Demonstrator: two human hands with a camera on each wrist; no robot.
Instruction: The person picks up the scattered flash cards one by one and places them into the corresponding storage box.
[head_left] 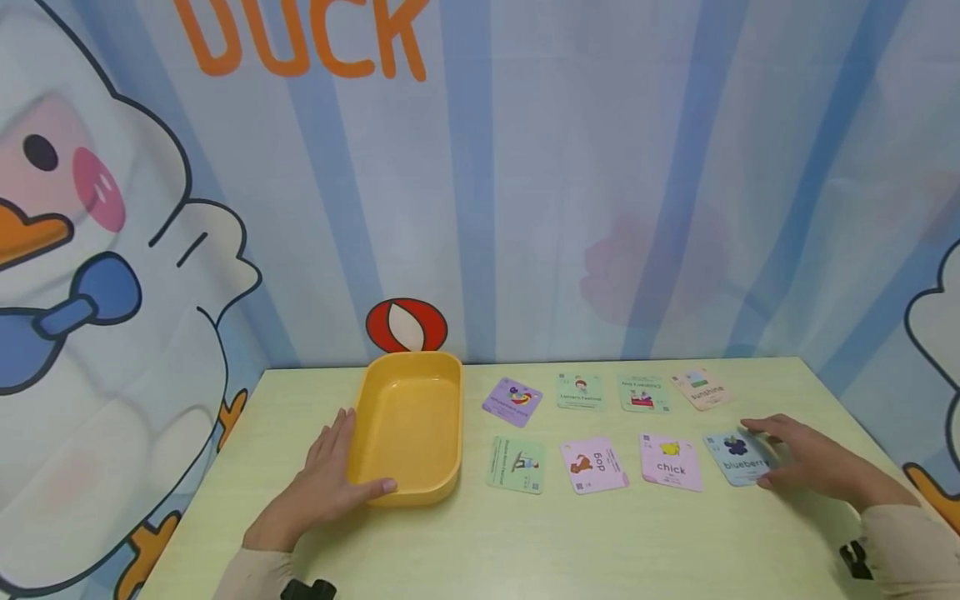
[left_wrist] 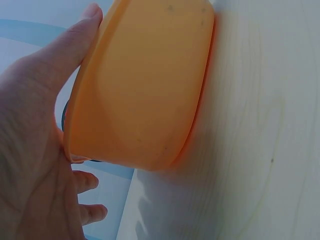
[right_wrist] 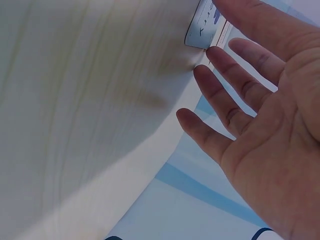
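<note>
My left hand [head_left: 318, 492] lies against a yellow plastic tray [head_left: 416, 497], fingers stretched along its left side and thumb at the near rim. In the left wrist view the tray's orange-looking outer wall [left_wrist: 145, 90] fills the middle, with the thumb along its edge. On the right, my right hand [head_left: 828, 471] reaches to a blue "blueberry" card [head_left: 731, 461]. Its thumb and fingertips are spread at the card's right edge. The right wrist view shows loosely extended fingers [right_wrist: 220, 95], with a corner of the card [right_wrist: 200, 32] by the thumb.
Left of the blueberry card lie a chick card [head_left: 671, 471], a dog card [head_left: 592, 467] and a green card [head_left: 516, 465]. Behind them are a purple card [head_left: 513, 402], two green cards [head_left: 580, 392] and a sunshine card [head_left: 701, 389]. A duck-printed curtain [head_left: 525, 183] hangs behind the table [head_left: 585, 550].
</note>
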